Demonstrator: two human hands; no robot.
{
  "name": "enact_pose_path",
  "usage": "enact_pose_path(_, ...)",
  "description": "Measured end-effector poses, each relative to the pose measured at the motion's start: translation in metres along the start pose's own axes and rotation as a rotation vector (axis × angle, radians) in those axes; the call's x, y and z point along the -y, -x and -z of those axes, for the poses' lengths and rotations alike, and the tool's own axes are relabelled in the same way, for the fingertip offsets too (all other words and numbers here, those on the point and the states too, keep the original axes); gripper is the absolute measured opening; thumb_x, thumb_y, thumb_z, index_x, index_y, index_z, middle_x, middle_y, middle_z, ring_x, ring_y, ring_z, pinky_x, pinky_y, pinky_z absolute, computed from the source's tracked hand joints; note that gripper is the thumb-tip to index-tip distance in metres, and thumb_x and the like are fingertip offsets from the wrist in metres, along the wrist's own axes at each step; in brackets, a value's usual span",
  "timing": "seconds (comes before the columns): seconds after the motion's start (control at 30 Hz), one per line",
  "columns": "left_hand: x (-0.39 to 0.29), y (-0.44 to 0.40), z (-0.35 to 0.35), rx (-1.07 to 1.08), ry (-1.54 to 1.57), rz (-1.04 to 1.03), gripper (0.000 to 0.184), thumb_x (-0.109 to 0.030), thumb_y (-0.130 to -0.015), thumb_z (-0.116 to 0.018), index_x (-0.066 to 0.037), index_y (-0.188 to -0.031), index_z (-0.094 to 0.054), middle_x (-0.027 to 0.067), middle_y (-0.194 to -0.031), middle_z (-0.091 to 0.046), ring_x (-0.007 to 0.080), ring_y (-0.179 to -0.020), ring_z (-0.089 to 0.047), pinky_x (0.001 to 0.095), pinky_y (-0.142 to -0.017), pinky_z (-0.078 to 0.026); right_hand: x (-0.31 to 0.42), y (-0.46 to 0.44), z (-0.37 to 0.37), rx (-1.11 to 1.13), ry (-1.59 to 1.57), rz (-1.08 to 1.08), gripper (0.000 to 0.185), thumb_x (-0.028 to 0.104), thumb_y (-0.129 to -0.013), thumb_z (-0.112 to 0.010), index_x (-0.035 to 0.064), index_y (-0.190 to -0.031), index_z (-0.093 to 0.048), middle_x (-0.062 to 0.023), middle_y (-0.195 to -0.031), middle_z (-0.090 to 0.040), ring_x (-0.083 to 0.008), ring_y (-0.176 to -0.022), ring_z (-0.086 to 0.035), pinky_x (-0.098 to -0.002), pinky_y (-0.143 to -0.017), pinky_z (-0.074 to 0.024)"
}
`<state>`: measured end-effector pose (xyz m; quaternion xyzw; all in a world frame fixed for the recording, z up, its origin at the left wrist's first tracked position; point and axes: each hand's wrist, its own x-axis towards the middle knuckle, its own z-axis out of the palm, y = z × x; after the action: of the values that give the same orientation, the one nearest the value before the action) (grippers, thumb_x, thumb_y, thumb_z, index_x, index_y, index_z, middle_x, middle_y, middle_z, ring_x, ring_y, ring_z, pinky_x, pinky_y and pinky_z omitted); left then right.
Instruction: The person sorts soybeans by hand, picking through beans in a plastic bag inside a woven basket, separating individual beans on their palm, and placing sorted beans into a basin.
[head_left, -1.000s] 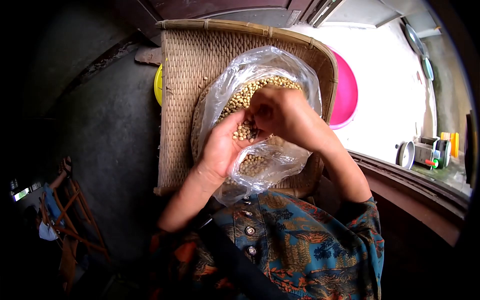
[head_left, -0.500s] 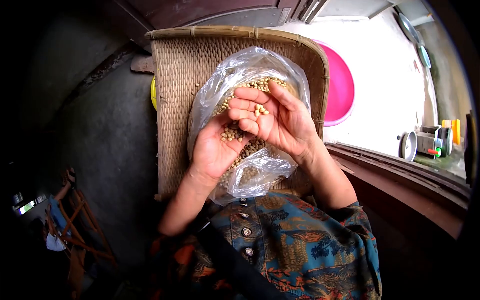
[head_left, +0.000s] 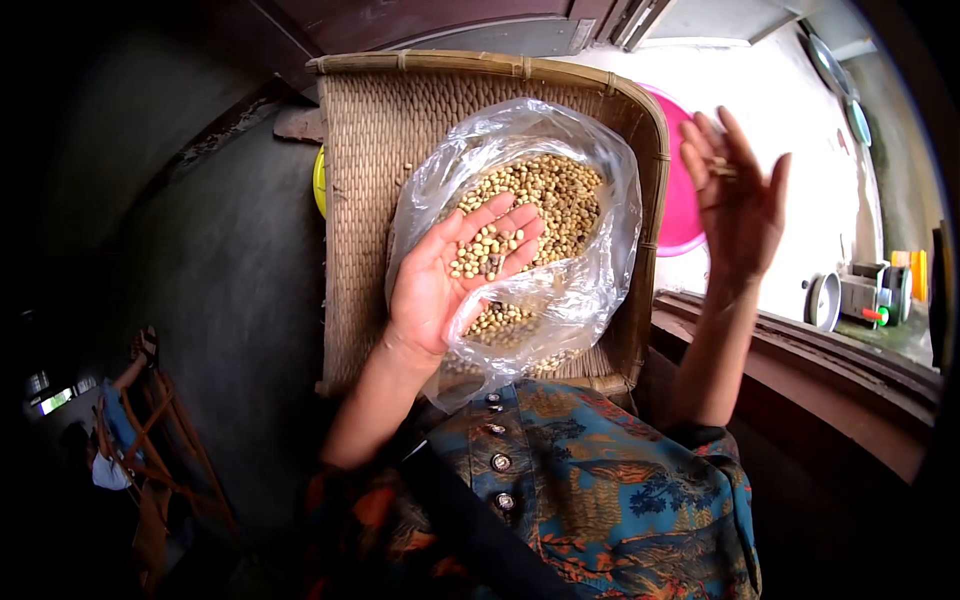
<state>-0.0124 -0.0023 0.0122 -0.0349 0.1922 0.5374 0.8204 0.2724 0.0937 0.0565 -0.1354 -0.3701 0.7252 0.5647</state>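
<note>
My left hand (head_left: 425,290) lies palm up and cupped over the plastic bag, with a small heap of soybeans (head_left: 487,250) on its fingers. Most of these are pale yellow; a few look dark. Beneath it, the clear plastic bag (head_left: 615,270) gapes wide and holds many more soybeans (head_left: 560,205). Raised to the right, my right hand (head_left: 742,220) is beside the pink basin (head_left: 678,190), palm up with fingers apart. A few beans (head_left: 722,168) appear to rest on its fingers, slightly blurred.
The bag sits in a woven bamboo winnowing basket (head_left: 360,200) in front of me. Something yellow (head_left: 319,182) shows at its left edge. To the right is a wooden door sill (head_left: 800,350), with a metal pan (head_left: 825,300) beyond. A wooden folding chair (head_left: 170,430) stands lower left, near a person's foot (head_left: 146,345).
My right hand has left the left one and swung up and right to the basin, carrying a few beans. The left hand has stayed over the bag, its beans now uncovered.
</note>
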Motion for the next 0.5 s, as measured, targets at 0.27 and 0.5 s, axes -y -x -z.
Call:
enact_pose_path(0.27, -0.001, -0.002, -0.002, 0.055, 0.022, 0.028, 0.055, -0.030, -0.104, -0.035, 0.010, -0.142, -0.035, 0.0309, -0.143, -0.041, 0.0404, -0.135, -0.039, 0.0465, -0.118, -0.030, -0.036, 0.029, -0.037, -0.091, 1.491, 0.263, 0.033, -0.008, -0.080, -0.070, 0.0034, -0.111, -0.067, -0.0091, -0.101, -0.068, -0.0168, -0.086, -0.065, -0.0283, -0.073, -0.0539)
enact_pose_path(0.5, 0.001, 0.000, 0.001, -0.020, -0.142, 0.012, 0.054, -0.033, -0.104, -0.034, 0.006, -0.141, -0.040, 0.0195, -0.141, -0.049, 0.0264, -0.128, -0.050, 0.0428, -0.110, -0.041, -0.088, 0.030, -0.086, 0.101, 1.379, -0.007, 0.024, 0.008, -0.079, -0.075, 0.0035, -0.101, -0.065, -0.0118, -0.085, -0.062, -0.0299, -0.074, -0.065, -0.0384, -0.064, -0.0536)
